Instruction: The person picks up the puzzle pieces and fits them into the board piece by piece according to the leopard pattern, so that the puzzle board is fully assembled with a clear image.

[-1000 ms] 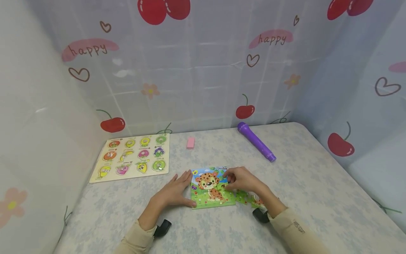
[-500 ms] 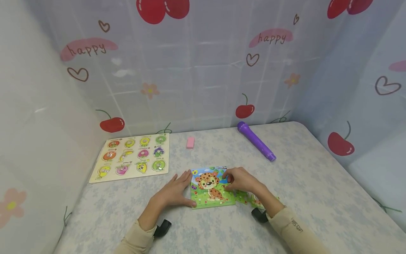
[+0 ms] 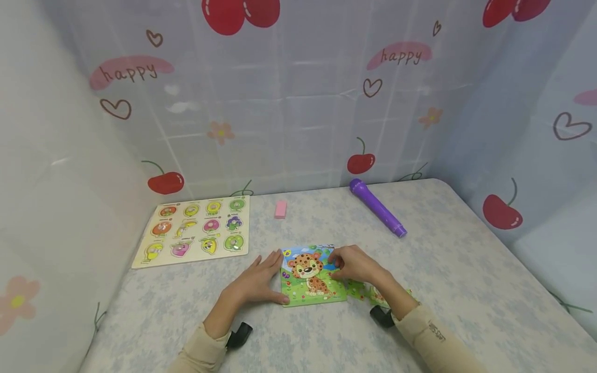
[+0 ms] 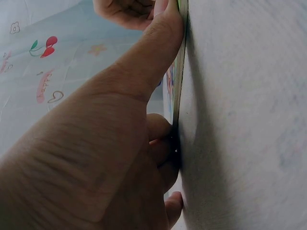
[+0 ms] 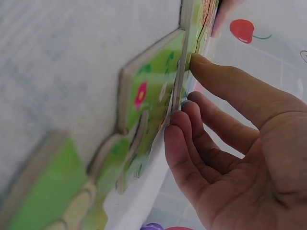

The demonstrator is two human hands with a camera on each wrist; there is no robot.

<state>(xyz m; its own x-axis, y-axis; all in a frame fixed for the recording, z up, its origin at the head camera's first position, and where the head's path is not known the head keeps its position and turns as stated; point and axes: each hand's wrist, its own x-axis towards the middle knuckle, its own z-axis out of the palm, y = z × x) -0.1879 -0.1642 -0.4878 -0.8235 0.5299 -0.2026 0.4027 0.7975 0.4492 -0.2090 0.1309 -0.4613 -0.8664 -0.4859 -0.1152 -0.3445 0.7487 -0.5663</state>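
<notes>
A square jigsaw puzzle (image 3: 308, 282) with a cartoon leopard on grass lies flat on the table. Along its left edge rests my left hand (image 3: 254, 282), fingers extended and thumb at the near left corner; the left wrist view shows that thumb (image 4: 156, 45) against the board's side. My right hand (image 3: 358, 264) has its fingers bent at the puzzle's right side, pinching a jigsaw piece there that they mostly cover. In the right wrist view the thumb (image 5: 216, 72) touches the picture side, the other fingertips at the edge. Loose jigsaw pieces (image 5: 153, 81) lie beside the board, partly under the right forearm.
A wooden fruit peg board (image 3: 196, 243) lies at the back left. Behind the puzzle sits a small pink block (image 3: 280, 210). A purple toy microphone (image 3: 377, 208) lies at the back right. Printed curtains (image 3: 298, 114) hang round the table.
The right fingers shift slightly at the puzzle's right side, and the dark spot by the thumb now looks green with a red flower. The left hand stays put.
</notes>
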